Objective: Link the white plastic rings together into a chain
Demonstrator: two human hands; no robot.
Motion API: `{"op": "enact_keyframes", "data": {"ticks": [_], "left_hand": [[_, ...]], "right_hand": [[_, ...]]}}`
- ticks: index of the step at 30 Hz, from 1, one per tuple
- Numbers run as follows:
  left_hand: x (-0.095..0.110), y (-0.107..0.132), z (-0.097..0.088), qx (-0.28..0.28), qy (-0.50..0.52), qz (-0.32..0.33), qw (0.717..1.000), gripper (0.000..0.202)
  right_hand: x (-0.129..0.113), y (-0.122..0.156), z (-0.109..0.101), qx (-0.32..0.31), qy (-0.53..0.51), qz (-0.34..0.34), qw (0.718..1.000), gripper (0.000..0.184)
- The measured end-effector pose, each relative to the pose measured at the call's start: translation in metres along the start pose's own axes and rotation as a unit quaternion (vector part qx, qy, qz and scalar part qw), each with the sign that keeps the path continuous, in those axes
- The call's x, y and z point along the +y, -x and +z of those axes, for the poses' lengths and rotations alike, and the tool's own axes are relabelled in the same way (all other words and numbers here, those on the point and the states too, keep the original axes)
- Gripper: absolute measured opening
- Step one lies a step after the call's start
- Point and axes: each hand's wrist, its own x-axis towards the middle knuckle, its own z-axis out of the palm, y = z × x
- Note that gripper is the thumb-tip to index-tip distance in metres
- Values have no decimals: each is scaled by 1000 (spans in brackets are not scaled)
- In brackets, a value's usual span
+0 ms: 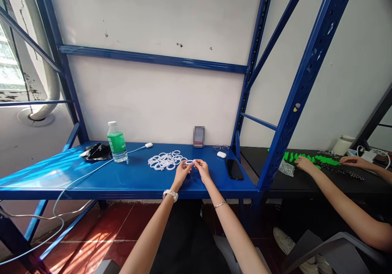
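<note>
Both my hands meet over the blue shelf top (92, 176), fingers pinched together. My left hand (183, 171) and my right hand (202, 169) each grip an end of one small white ring (190, 162) held between them. A pile of several white rings (165, 160) lies on the shelf just left of my hands. A white watch sits on my left wrist and a thin bracelet on my right.
A green-labelled water bottle (116, 142), a black bag (96, 151), a white cable, a small card stand (199, 137), glasses (220, 147), a white earbud case (221, 154) and a dark phone (234, 169) lie on the shelf. At the right, another person's hands (304, 164) work among green pieces (318, 159) on a black table.
</note>
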Motion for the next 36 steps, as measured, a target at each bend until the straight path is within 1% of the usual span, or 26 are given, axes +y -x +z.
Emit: {"op": "enact_keyframes", "data": {"ticks": [6,10,14,18,20,22,24,25,26,27,28,29,30,31,32,33,34,36], "left_hand": [[-2,-1,1,-11,-36,1,999,67],[-6,-1,1,-10,-59,22,998,65],[-5,-1,0,-15,-76,46,996,68],[-2,1,-2,-25,-76,51,996,61],[-2,1,-2,-19,-79,47,996,58],[-3,1,-1,-10,-89,43,995,55],[-4,0,-1,-2,-102,42,994,54],[-5,0,0,0,-108,45,993,54],[-5,-1,0,2,-112,48,993,54],[-6,-1,0,4,-113,52,992,54],[-6,-1,0,5,-113,54,992,54],[-6,-1,0,7,-112,54,992,54],[-6,-1,0,9,-111,51,993,54],[-6,-1,0,10,-110,47,993,54],[-6,0,0,9,-108,41,993,55],[-6,0,0,4,-107,36,994,55],[-6,0,0,-1,-105,32,994,56],[-5,0,-1,-10,-101,29,994,57]], "right_hand": [[-3,2,0,-6,20,-33,999,41],[-4,3,-1,-20,39,-43,998,37],[-2,2,-2,-42,53,-57,996,32],[-2,3,-1,-49,57,-61,995,30],[-8,7,1,-36,80,-72,993,29],[-20,17,2,5,120,-101,988,28],[-37,36,4,63,156,-141,976,27],[-47,50,4,63,172,-159,970,26],[-56,66,3,42,185,-174,966,23],[-63,85,2,2,194,-184,964,20],[-69,106,0,-65,201,-185,960,21],[-73,128,-3,-146,206,-176,952,21],[-73,150,-7,-244,210,-162,933,21],[-71,171,-12,-344,212,-149,903,20],[-66,190,-18,-419,214,-142,871,19],[-60,206,-25,-462,218,-148,847,18],[-54,218,-33,-459,224,-164,844,16],[-42,230,-54,-422,236,-171,858,17]]}}
